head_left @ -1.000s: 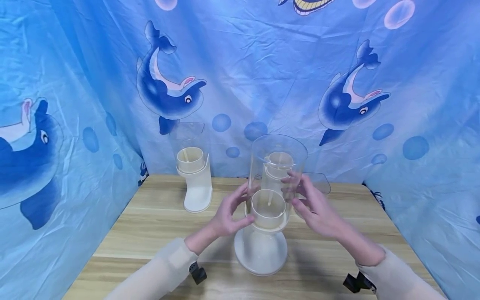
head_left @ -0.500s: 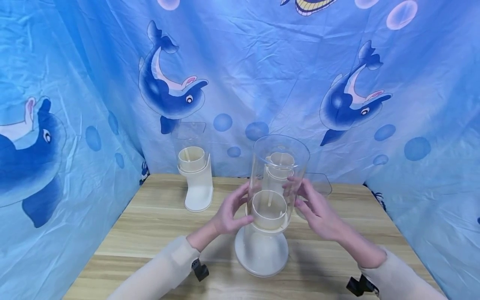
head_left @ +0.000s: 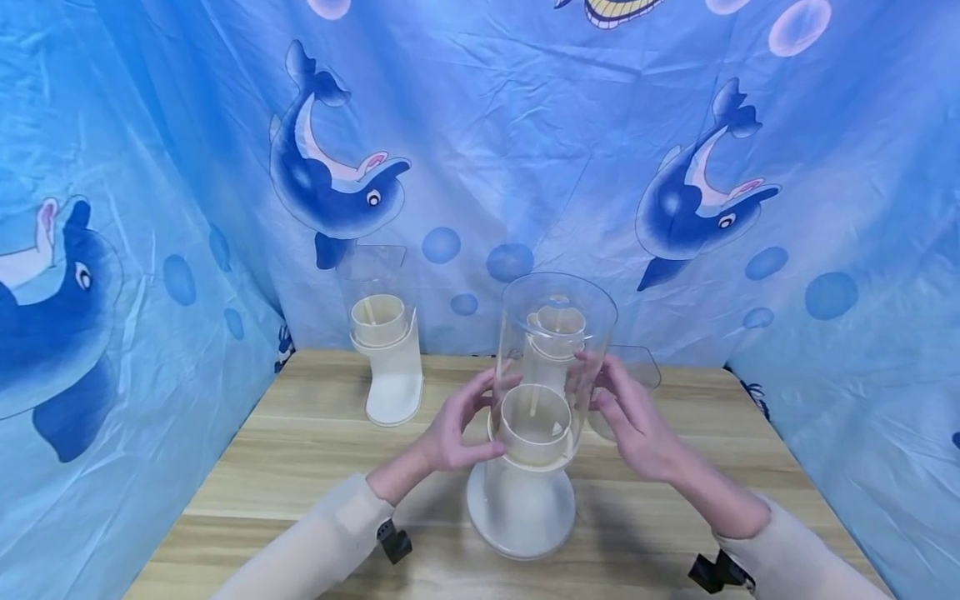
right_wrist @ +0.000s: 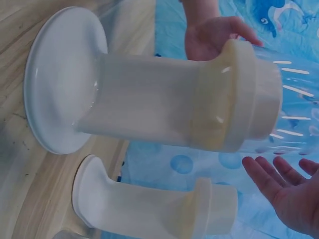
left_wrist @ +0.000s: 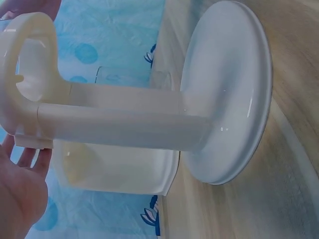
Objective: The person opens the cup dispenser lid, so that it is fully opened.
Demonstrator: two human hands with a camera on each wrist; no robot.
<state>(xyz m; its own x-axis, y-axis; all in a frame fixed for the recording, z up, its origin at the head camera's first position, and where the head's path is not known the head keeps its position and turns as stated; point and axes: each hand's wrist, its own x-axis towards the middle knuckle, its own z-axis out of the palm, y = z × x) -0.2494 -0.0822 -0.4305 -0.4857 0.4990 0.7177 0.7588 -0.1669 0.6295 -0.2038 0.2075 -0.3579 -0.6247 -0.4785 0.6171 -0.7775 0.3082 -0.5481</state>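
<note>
A white stand (head_left: 521,508) with a round base is upright at the front middle, its top ring inside the lower end of a clear cylinder (head_left: 558,292). My left hand (head_left: 459,429) is at the left of the ring, thumb in front and fingers behind; in the left wrist view the fingertips of the left hand (left_wrist: 22,184) touch the collar of the stand (left_wrist: 124,124). My right hand (head_left: 641,425) is at the cylinder's right side, fingers apart. In the right wrist view the right hand (right_wrist: 289,194) has loosely extended fingertips close to the clear wall; contact is unclear.
Behind the cylinder stands a second white stand (head_left: 555,333), partly hidden. A third white stand (head_left: 396,379) with a clear cover is at the back left of the wooden table (head_left: 300,475). A blue dolphin-print curtain (head_left: 480,125) encloses the back and sides.
The right thumb has drawn slightly away from the cylinder's front right side. The cylinder's top has tilted or dropped very slightly towards me. The left hand has barely moved.
</note>
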